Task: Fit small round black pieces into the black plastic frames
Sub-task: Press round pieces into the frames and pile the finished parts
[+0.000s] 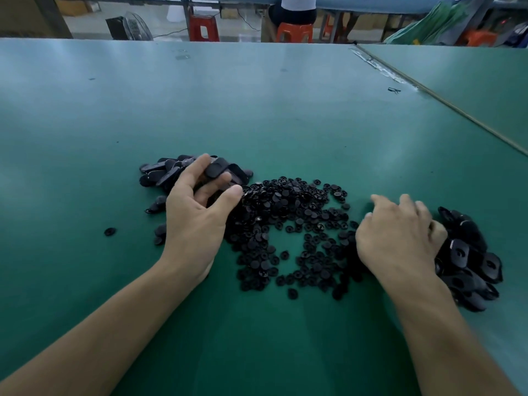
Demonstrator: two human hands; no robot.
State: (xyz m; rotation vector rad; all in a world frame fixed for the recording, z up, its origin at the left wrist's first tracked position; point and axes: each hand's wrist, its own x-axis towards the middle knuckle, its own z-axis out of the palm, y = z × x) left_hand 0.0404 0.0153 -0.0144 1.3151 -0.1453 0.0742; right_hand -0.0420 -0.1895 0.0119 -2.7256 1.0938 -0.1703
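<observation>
Left hand (200, 215), centre-left: fingers curled round black frame (216, 170), lifted over left frame pile (160, 174). Right hand (400, 238), lower right: blurred, knuckles up, touching right frame pile (468, 252); cannot tell whether grasping. Round black pieces (285, 224) heaped between hands on green bench (257, 110). Stray piece (109, 231) left of left hand. Red stool (203, 27) at top edge.

1 head-worn wide-angle view looks forward and down, close over the green table (257, 110); edges seem warped.
</observation>
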